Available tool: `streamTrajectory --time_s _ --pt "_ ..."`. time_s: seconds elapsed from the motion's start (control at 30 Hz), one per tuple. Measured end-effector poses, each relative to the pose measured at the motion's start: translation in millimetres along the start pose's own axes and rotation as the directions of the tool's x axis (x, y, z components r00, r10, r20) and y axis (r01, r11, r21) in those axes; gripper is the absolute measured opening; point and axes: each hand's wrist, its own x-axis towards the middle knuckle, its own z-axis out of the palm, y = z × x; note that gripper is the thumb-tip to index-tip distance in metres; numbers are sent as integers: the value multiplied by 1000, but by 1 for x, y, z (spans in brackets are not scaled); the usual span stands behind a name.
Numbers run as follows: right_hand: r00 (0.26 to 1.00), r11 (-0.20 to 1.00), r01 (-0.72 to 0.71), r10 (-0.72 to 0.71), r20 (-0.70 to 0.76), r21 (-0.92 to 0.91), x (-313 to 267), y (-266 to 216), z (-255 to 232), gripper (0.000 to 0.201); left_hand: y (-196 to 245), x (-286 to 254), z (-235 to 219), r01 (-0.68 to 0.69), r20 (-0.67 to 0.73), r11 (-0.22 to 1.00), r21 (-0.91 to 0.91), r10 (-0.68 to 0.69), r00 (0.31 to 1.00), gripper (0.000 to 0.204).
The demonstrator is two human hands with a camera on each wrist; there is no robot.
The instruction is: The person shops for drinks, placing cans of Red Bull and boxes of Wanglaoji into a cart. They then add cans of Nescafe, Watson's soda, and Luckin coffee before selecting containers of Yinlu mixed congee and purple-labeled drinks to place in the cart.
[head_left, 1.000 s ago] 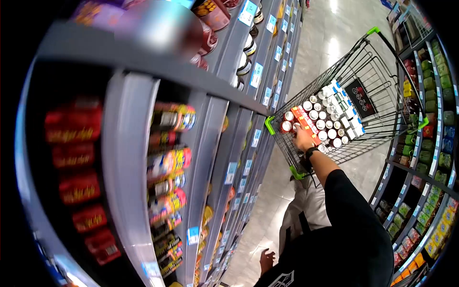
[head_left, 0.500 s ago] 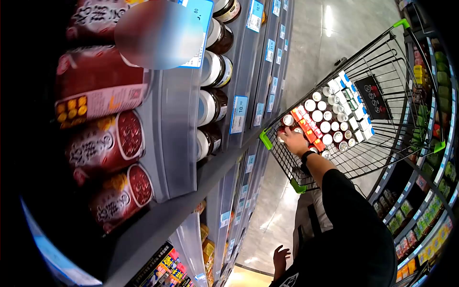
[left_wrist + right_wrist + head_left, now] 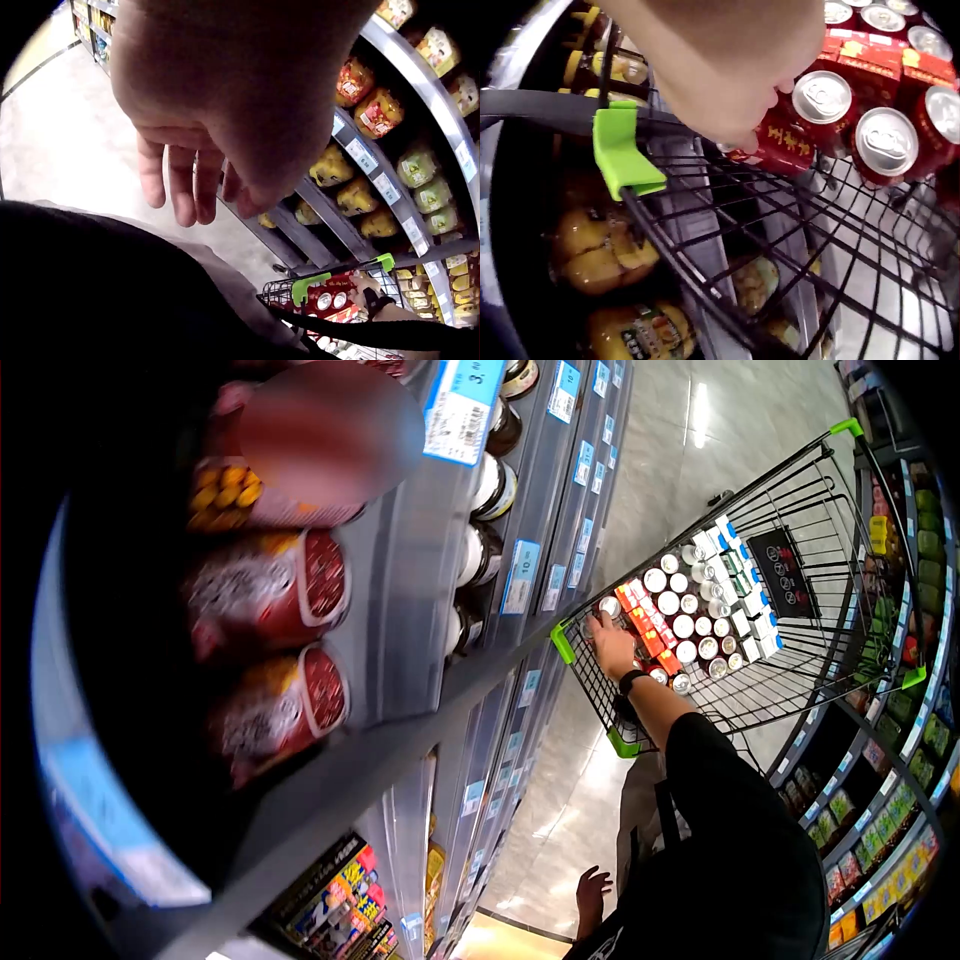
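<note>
My right hand (image 3: 612,650) reaches into the near corner of the shopping cart (image 3: 683,550). In the right wrist view, the right hand (image 3: 735,67) grips a red drink can (image 3: 780,146) that lies tilted by the wire side. Its curled fingers cover the can's top end. Upright red cans (image 3: 886,141) with silver lids stand beside it, along with red cartons (image 3: 870,56). My left hand (image 3: 593,895) hangs beside the body, fingers loosely bent and holding nothing. In the left wrist view, that left hand (image 3: 217,135) dangles above the floor.
White-lidded cans (image 3: 690,603) and white cartons (image 3: 745,595) fill the cart's middle. A grey shelf (image 3: 385,610) with red packs (image 3: 275,590) and jars (image 3: 480,555) runs close along the left. Another stocked shelf (image 3: 900,760) stands on the right. Green corner caps (image 3: 622,154) mark the cart's rim.
My right hand has shifted from beside the red cartons toward the cart's near corner. The head view has turned, bringing red packs and jars closer. My left hand still hangs loose.
</note>
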Motion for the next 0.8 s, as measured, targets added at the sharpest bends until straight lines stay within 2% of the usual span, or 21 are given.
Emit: streamTrajectory --time_s 0.03,0.07,0.13,0.17,0.2,0.23,0.27,0.3,0.33,0.4,0.43,0.47,0.5,0.57,0.6,0.67,0.73,0.8 --pt "999 993 33 -28 -44 110 -6 -1 -10 34 -1 2 0 2 1 1000 8 -2 1000 50" --pt "997 994 46 -40 -63 104 -13 1 -20 34 0 5 2 -17 10 1000 -2 17 1000 50" --pt "990 936 136 -142 -7 324 -33 5 -41 34 2 11 2 -30 -9 998 63 31 999 48" --pt "989 926 141 -149 -4 349 -48 5 -59 32 -2 15 -2 -101 37 995 27 99 994 45" --pt "977 918 212 -200 -71 335 -58 18 -45 30 -4 17 -4 -135 39 991 7 135 990 45" --pt "987 920 157 -158 -27 359 -73 18 -59 27 -1 18 -5 -165 38 985 50 163 986 44" --pt "977 902 213 -200 -73 375 -90 18 -79 26 4 21 -4 -200 32 976 87 198 980 44" --pt "968 884 246 -198 -157 398 -106 21 -83 25 1 27 -9 -229 43 972 41 228 973 44" --pt "962 890 264 -216 -166 372 -124 22 -97 25 0 30 -14 -254 56 964 73 251 966 47" --pt "944 893 304 -237 -229 331 -161 4 -140 27 -2 34 -23 -321 49 944 72 318 947 44" --pt "954 873 286 -218 -207 395 -178 -4 -156 23 -2 35 -26 -361 32 926 108 360 932 41" --pt "938 840 324 -226 -262 435 -196 -11 -166 24 -2 36 -31 -426 46 894 139 424 904 38" --pt "875 825 428 -277 -398 368 -209 -18 -171 23 -2 38 -35 -542 46 828 145 542 839 34" --pt "889 791 413 -242 -390 452 -243 -40 -190 21 9 31 -42 -712 56 684 159 714 698 28" --pt "885 777 424 -247 -395 465 -258 -55 -204 22 15 37 -48 -743 96 642 189 741 665 24" --pt "845 719 498 -277 -458 485 -279 -84 -227 21 33 28 -60 -889 173 361 282 892 417 23" --pt "824 616 549 -286 -490 565 -277 -114 -247 20 49 18 -65 -915 150 332 230 917 370 21" --pt "685 544 697 -314 -657 467 -271 -163 -298 22 64 1 -69 -934 126 306 186 935 331 19"
